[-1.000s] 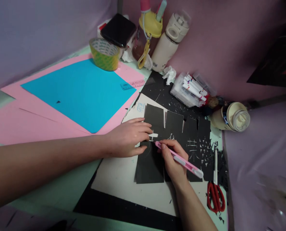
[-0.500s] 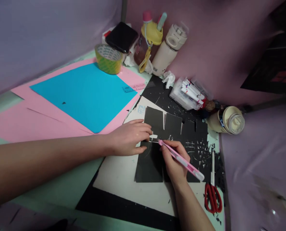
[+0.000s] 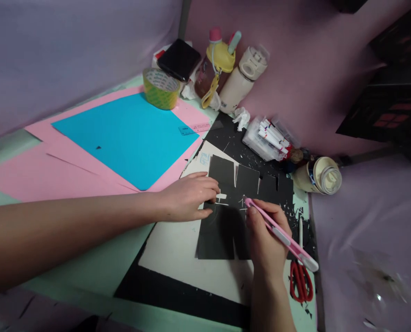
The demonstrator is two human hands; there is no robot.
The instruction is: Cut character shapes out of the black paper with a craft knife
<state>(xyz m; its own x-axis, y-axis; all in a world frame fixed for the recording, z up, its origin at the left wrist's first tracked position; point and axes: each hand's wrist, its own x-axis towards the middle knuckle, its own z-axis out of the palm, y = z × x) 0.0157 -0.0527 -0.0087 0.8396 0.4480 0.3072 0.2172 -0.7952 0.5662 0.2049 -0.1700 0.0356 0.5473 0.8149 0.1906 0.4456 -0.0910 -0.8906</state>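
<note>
A pink craft knife (image 3: 283,235) is gripped like a pen in my right hand (image 3: 269,235). Its tip is over the middle of the black paper (image 3: 216,237), close to a small white mark. My left hand (image 3: 193,196) rests on the paper's left part, palm down, fingers spread and slightly bent, beside a small cut-out opening. Slits run into the paper's top edge, and more cuts on its right side are partly covered by my right hand. Underneath lies a white board (image 3: 172,251).
Red-handled scissors (image 3: 300,281) lie at the right among black scraps. Blue paper (image 3: 129,138) and pink sheets (image 3: 18,170) spread to the left, with a tape roll (image 3: 161,90) and clear ruler (image 3: 194,129). Bottles (image 3: 238,87), a marker box (image 3: 267,138) and a cup (image 3: 324,175) stand behind.
My right hand has moved the craft knife right, away from the cut-out near my left fingers to the paper's middle. My left hand stays on the paper. The view has shifted slightly.
</note>
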